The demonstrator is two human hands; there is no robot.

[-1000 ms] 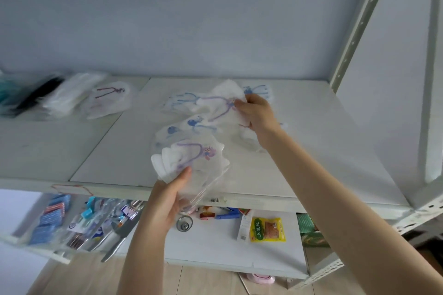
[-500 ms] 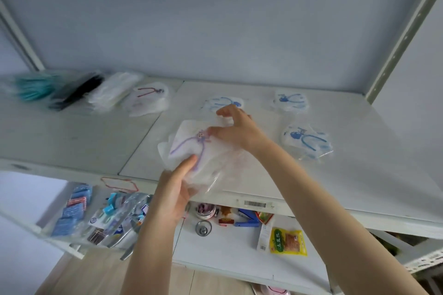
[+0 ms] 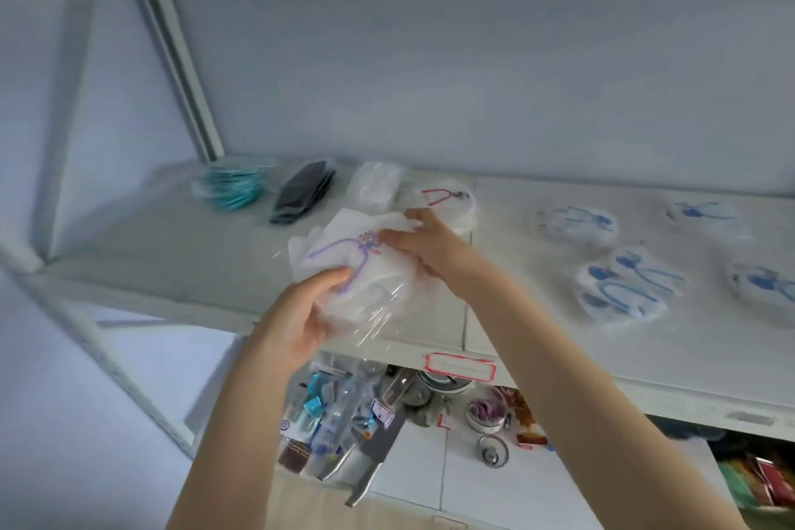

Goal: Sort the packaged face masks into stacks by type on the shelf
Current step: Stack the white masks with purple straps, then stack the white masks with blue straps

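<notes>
Several blue-strap masks (image 3: 576,224) lie to the right on the shelf (image 3: 172,262); the outermost mask (image 3: 765,286) is cut off by the frame edge. The number of packs in the purple-strap mask bundle (image 3: 344,267) cannot be told. The left hand (image 3: 301,314) grips the bundle's lower edge, thumb on top. The right hand (image 3: 430,247) pinches its upper right part, over the shelf front, near the red-strap mask (image 3: 451,202).

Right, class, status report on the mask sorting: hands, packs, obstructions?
Left hand grips purple-strap mask packs from below, right hand holds their top edge. Packs held over the shelf front. Blue-strap masks lie loose at right, nothing seen blocking.
</notes>
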